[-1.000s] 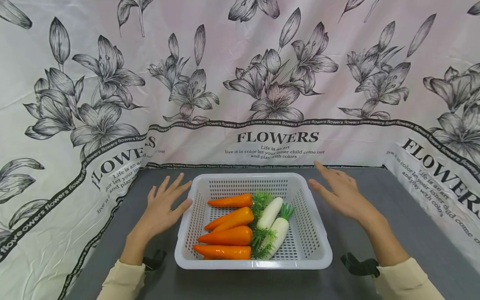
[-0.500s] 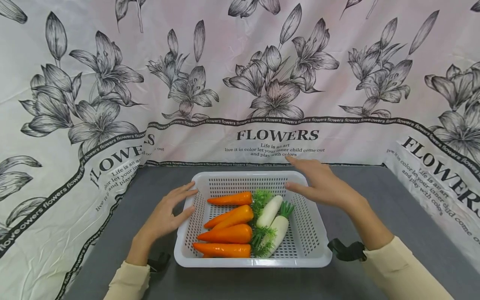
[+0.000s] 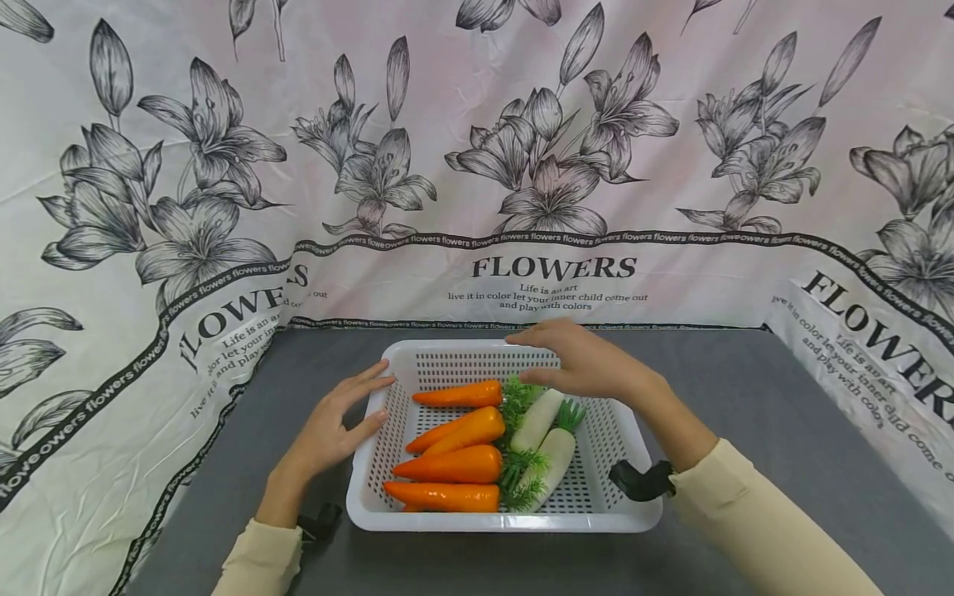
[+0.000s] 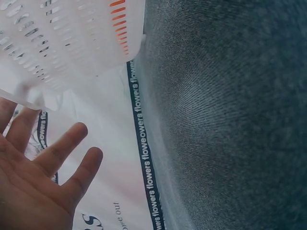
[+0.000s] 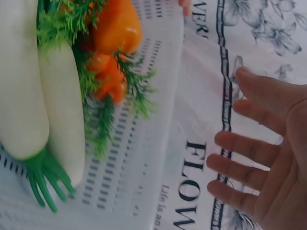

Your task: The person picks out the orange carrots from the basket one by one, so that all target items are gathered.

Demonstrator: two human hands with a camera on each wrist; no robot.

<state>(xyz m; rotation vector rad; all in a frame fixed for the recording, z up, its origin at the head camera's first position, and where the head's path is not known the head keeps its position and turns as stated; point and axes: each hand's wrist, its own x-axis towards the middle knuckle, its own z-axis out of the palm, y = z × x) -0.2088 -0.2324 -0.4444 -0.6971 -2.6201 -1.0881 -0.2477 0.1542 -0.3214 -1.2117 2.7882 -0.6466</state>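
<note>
A white plastic basket point(image 3: 503, 522) with slotted walls holds several orange carrots point(image 3: 449, 465) on its left side, their feathery green tops toward the middle. To the right of them lie two white radishes point(image 3: 551, 463), one with a stubby green top. My left hand point(image 3: 328, 434) has its fingers on the basket's left rim, thumb apart; the left wrist view shows that palm and spread fingers beside the basket wall. Over the basket's far right part hovers my right hand point(image 3: 585, 360), fingers extended, above the radishes. Its fingers point(image 5: 244, 148) hold nothing in the right wrist view.
The basket stands on a dark grey tabletop point(image 3: 745, 389). A white cloth point(image 3: 551, 165) printed with flowers and lettering rises behind and along both sides. Each wrist wears a black strap point(image 3: 641, 480).
My right hand has moved left, from outside the basket's right rim to over its far part. My left hand has come in to the left rim and stayed there. The vegetables lie unchanged.
</note>
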